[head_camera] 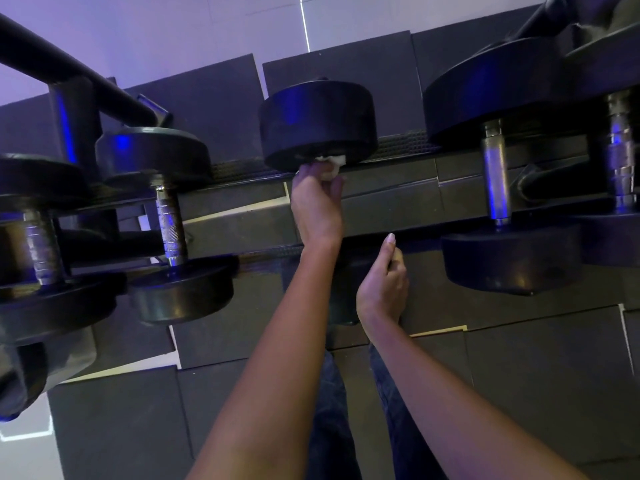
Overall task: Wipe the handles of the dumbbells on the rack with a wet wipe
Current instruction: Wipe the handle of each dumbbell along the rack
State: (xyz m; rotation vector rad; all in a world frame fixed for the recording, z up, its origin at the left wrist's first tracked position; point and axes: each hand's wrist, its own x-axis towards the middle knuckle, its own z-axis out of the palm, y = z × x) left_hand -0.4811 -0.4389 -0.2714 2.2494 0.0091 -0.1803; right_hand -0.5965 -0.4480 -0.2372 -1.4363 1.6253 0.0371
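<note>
Head view — the wet wipe (334, 164) is clenched by the left grip (317, 202) round the middle dumbbell (318, 123) handle, best twisted fully round; the right grip (382, 282) cannot be judged.

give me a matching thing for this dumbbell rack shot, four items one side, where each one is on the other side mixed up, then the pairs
1 white crumpled wet wipe
2 right hand
3 silver knurled dumbbell handle
4 round black dumbbell head

a left of both hands, untouched
b directly above the wipe
c in the left hand's grip
d lower in frame than the other hand

Pairs: 1-c, 2-d, 3-a, 4-b
</note>
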